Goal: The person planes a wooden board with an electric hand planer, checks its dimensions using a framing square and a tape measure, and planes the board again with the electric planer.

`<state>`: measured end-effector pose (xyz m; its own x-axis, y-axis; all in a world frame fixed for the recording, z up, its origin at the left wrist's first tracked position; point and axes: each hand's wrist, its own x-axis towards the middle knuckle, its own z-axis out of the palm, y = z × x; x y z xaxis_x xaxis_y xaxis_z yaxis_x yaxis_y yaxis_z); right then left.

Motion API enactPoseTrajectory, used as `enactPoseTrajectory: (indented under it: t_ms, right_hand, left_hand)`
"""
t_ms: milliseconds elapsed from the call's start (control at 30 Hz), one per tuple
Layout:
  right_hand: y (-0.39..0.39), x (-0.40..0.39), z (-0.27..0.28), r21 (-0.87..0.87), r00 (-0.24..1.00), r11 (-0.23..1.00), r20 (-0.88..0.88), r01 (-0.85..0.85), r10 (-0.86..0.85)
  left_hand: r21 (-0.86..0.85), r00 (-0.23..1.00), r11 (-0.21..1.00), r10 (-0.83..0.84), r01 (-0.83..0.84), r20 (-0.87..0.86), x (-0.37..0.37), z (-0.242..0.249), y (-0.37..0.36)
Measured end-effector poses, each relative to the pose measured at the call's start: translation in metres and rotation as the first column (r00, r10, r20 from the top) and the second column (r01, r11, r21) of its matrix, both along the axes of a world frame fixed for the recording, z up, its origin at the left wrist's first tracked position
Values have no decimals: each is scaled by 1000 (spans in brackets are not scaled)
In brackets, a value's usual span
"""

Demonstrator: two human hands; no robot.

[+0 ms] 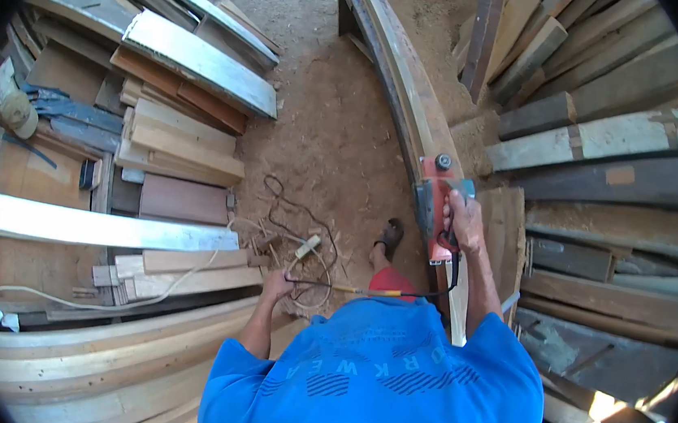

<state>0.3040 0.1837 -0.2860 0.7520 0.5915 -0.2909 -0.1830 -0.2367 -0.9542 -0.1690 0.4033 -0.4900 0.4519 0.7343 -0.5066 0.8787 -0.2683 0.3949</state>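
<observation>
My right hand (464, 222) is wrapped round the handle of a red electric planer (434, 200). The planer rests on a long narrow wooden board (405, 79), which lies lengthwise on a workbench (425, 66). From the planer's rear a dark power cord (455, 281) loops down across my body, with a yellow section (380, 292) along it. Off to the left, my left hand (276, 285) is closed on that cord. Beside this hand, a pale extension socket (308, 247) and coiled cable lie on the ground.
Stacked planks (182, 143) fill the left side, and a white-faced board (101, 225) juts toward me. More timber (619, 145) is piled along the right. Loose cable (280, 189) lies on the dirt floor (326, 129) near my foot (389, 237).
</observation>
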Motion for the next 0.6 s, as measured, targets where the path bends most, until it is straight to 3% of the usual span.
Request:
enactPoseTrajectory:
  t_ms: [267,300,400,433,500,600]
  right_hand:
    - [141,118,-19,-93,999,994,14,-50,51]
    - [157,133,-16,-124,998,991,24,-54,57]
    - [212,166,-12,-54,999,998,36,-9,11]
    - [228,178,-9,-66,998,997,46,-26,29]
    - [260,203,-15,-82,997,995,58,-51,56]
    - [304,230,3,-118,992,990,97,-72,83]
  left_hand:
    - [-66,978,979,188,-194,-90,93,-17,77]
    - [-132,967,962,225,-241,-121,107,-8,82]
    - [-162,965,955,227,-247,-127,137,-10,98]
    - [-129,977,977,149,-170,-153,148,-10,104]
    - [-193,977,965,147,-176,-156,160,-32,124]
    - [-313,970,922,182,-226,-164,193,-26,151]
